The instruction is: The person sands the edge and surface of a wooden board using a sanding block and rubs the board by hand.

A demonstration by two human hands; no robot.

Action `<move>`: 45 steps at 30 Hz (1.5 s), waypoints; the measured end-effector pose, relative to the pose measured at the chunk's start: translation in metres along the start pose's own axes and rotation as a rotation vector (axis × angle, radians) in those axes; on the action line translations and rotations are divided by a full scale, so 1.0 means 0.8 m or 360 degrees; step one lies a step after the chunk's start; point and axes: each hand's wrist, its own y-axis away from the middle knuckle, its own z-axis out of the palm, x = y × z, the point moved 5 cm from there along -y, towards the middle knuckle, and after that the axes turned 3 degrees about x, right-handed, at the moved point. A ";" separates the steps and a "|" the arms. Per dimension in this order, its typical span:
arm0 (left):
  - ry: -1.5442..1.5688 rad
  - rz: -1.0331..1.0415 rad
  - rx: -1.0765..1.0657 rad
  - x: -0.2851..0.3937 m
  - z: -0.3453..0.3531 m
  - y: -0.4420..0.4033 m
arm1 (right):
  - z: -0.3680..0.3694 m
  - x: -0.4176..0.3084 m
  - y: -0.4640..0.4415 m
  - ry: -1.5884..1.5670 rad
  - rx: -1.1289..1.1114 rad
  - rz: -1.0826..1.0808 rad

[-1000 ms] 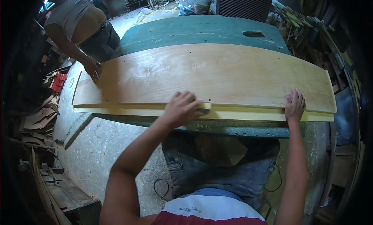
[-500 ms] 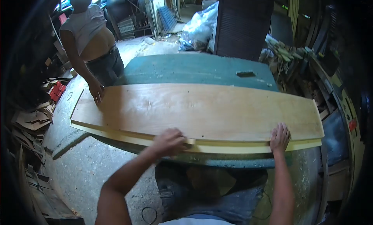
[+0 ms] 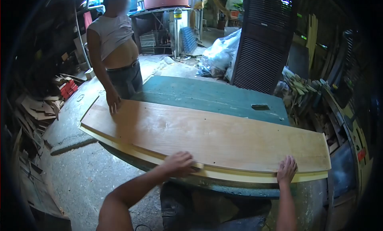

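A long, pale wooden panel (image 3: 239, 141) lies flat on a green table (image 3: 199, 93), with a lighter strip (image 3: 229, 175) along its near edge. My left hand (image 3: 178, 164) is closed on a small wooden block (image 3: 198, 166), which sits at that edge near the middle. Toward the right end, my right hand (image 3: 287, 169) rests on the near edge, its fingers lying over the top face and holding nothing. Small dark holes dot the panel.
Across the far left corner stands a co-worker (image 3: 119, 47), one hand (image 3: 114, 103) touching the panel. Behind the table are a dark louvred door (image 3: 261, 43) and a plastic-wrapped bundle (image 3: 219, 55). Wood strips (image 3: 297, 85) lie at the right, scrap boards (image 3: 38, 107) at the left.
The view has tilted upward, showing more of the room. My left hand with the block has shifted left along the near edge. My right hand stays near the same place on the panel.
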 end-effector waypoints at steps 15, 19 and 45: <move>-0.0318 -0.0169 -0.0281 -0.042 -0.025 0.055 | 0.011 0.013 0.002 0.0055 0.0028 -0.0018; -0.0509 0.0215 -0.0183 0.045 0.030 -0.033 | 0.014 0.024 -0.001 0.0100 -0.0007 -0.0009; -0.0066 0.0118 -0.0031 -0.059 -0.048 0.082 | 0.017 0.031 0.003 0.0148 0.0048 -0.0066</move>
